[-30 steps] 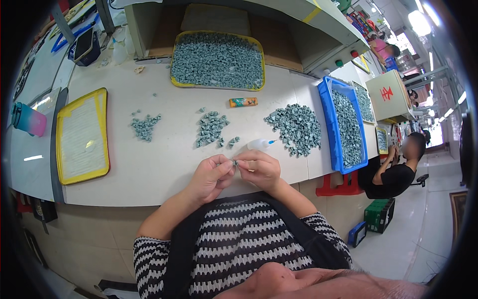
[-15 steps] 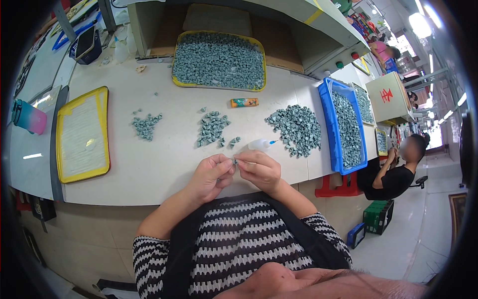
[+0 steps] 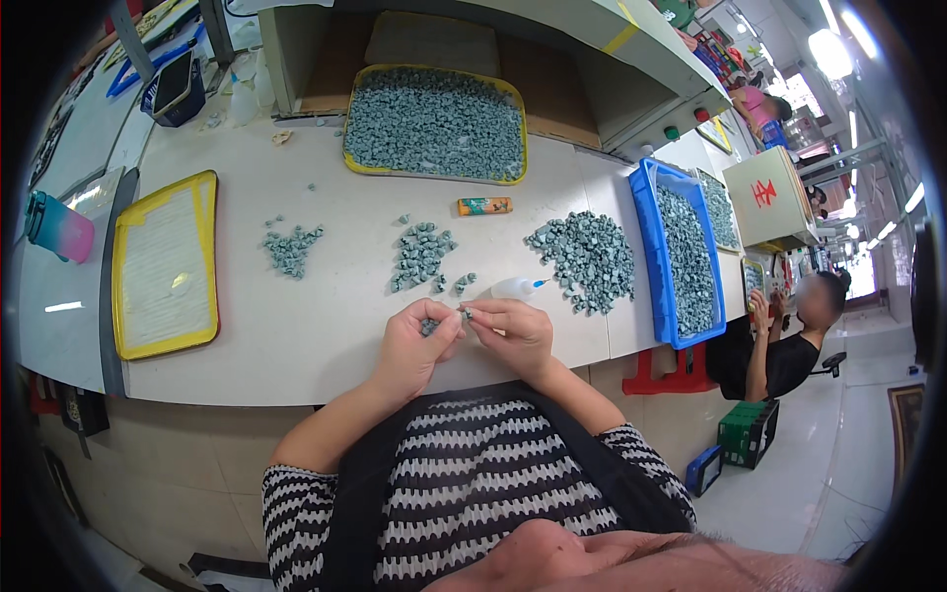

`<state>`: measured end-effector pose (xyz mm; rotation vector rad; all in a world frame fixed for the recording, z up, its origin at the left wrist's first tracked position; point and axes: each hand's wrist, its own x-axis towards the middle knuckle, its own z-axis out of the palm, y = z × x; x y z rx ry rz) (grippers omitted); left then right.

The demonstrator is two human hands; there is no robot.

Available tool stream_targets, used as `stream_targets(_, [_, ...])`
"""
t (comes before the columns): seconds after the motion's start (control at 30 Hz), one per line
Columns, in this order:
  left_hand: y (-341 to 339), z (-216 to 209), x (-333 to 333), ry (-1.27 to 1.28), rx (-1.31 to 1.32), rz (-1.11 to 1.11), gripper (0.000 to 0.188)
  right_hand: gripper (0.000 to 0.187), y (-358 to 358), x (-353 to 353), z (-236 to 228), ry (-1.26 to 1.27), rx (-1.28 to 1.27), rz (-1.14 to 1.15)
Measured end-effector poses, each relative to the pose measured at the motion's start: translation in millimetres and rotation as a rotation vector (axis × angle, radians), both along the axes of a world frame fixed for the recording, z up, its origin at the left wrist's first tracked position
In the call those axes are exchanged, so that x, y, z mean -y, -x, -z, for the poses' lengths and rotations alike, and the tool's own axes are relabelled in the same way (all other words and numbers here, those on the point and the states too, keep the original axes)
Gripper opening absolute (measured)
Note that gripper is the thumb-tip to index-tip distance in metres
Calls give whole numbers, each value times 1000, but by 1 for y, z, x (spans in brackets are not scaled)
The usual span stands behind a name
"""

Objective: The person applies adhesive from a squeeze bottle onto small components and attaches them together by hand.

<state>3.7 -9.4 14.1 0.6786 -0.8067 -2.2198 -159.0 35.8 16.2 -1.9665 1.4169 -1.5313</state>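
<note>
My left hand point(image 3: 416, 345) and my right hand point(image 3: 515, 337) meet near the table's front edge, thumbs and fingertips pinched together. Between the fingertips sits a small grey-green piece point(image 3: 466, 314), too small to make out in detail. More such pieces point(image 3: 429, 326) show inside the curled fingers of my left hand. Just beyond my right hand lies a white squeeze bottle point(image 3: 513, 288) with a blue tip. A loose cluster of grey-green pieces point(image 3: 422, 255) lies ahead of my hands, with a smaller cluster point(image 3: 290, 251) to the left and a larger heap point(image 3: 588, 259) to the right.
At the back stands a yellow-rimmed tray point(image 3: 524, 148) full of grey-green pieces. A blue bin point(image 3: 667, 331) of pieces stands right, a yellow-edged white tray point(image 3: 166, 266) left. An orange-and-green tube point(image 3: 484, 205) lies mid-table. A bottle point(image 3: 61, 229) is far left; a co-worker point(image 3: 789, 335) sits right.
My left fingers have shifted, and the pieces inside that hand now show. Both hands stay together at nearly the same spot. The co-worker at the right has raised a hand.
</note>
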Motion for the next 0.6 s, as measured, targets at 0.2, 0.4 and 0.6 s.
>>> stream_targets(0.2, [-3,2,2,215,199,-53,7,16,-7,2,6,-11,-28,48])
stream_targets(0.4, [3,14,8,315,360,-39,5,15,6,-2,24,-32,-52,33])
stream_targets(0.6, [4,18,1,233,460,-102,8,11,0,-4,45,-23,-64,27])
